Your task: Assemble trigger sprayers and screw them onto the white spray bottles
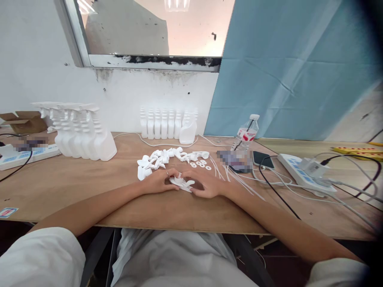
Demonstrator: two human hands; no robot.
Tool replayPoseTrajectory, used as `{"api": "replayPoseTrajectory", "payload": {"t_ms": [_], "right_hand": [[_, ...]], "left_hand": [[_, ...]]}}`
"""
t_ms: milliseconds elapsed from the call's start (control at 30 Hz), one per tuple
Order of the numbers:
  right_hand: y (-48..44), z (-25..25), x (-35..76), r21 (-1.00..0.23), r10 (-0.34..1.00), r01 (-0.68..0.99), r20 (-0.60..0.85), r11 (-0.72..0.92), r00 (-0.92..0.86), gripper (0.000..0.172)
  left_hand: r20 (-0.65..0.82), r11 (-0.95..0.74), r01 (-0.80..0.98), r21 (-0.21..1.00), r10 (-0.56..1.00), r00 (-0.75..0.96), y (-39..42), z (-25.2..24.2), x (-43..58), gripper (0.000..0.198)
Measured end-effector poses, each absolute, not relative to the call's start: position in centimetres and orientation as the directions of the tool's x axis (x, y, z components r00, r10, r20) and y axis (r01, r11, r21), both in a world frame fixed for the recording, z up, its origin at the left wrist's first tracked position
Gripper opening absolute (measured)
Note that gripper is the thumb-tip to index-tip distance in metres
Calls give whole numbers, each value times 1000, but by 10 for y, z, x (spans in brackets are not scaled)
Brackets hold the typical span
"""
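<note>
A white plastic trigger sprayer head (182, 182) lies on its side between my two hands, low over the wooden table. My left hand (158, 181) pinches its left end, thumb below and fingers above. My right hand (207, 184) curls round its right end, with thumb and fingertips on it. Just beyond my hands lies a curved pile of loose white sprayer parts (160, 156). Several flat white rings (201, 164) are beside that pile. Thin white dip tubes (239, 180) lie to the right of my right hand.
Assembled spray bottles (80, 137) stand at the left; several white bottles (164, 123) line the wall. A drink bottle (247, 133), a phone (263, 159) and a power strip (305, 175) with cables sit at the right. A cardboard box (25, 122) is far left.
</note>
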State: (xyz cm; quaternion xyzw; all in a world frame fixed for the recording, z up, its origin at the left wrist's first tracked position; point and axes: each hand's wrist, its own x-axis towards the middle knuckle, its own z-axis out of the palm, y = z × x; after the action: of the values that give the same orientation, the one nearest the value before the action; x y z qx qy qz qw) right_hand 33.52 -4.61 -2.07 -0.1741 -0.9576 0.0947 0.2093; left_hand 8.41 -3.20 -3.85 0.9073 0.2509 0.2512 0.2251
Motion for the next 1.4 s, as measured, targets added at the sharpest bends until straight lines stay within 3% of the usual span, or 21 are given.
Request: {"api": "replayPoseTrajectory", "payload": {"t_ms": [167, 300, 400, 567, 800, 933, 1000, 1100, 1233, 1400], "right_hand": [[-49, -23, 331, -309, 501, 415, 295, 856, -814, 60], [-52, -27, 327, -364, 566, 459, 286, 810, -773, 45], [-54, -28, 325, -407, 602, 471, 299, 782, -741, 43], [-54, -32, 324, -419, 602, 455, 350, 786, -718, 34], [-51, -32, 329, -423, 609, 466, 323, 777, -724, 40], [-43, -19, 337, -454, 600, 408, 454, 792, -659, 41], [-34, -10, 348, -397, 643, 509, 533, 764, -550, 30], [-16, 0, 376, -173, 695, 766, 575, 619, -432, 25], [6, 6, 415, -66, 876, 945, 400, 320, -269, 25], [19, -2, 433, -155, 963, 961, 181, 230, -201, 16]], "left_hand": [[365, -801, 329, 501, 540, 759, -28, -44, 83, 29], [365, -813, 365, 453, 543, 756, -29, -45, 82, 29], [365, -820, 372, 435, 538, 760, -31, -44, 82, 28], [366, -833, 377, 406, 526, 768, -34, -44, 83, 30], [351, -810, 400, 430, 558, 752, -33, -44, 84, 31], [300, -744, 494, 450, 647, 701, -35, -43, 86, 34], [291, -717, 497, 489, 671, 682, -36, -43, 87, 37], [293, -714, 450, 537, 658, 694, -36, -42, 89, 40], [315, -754, 396, 524, 604, 732, -35, -39, 89, 34], [343, -765, 350, 540, 581, 738, -36, -37, 89, 31]]}}
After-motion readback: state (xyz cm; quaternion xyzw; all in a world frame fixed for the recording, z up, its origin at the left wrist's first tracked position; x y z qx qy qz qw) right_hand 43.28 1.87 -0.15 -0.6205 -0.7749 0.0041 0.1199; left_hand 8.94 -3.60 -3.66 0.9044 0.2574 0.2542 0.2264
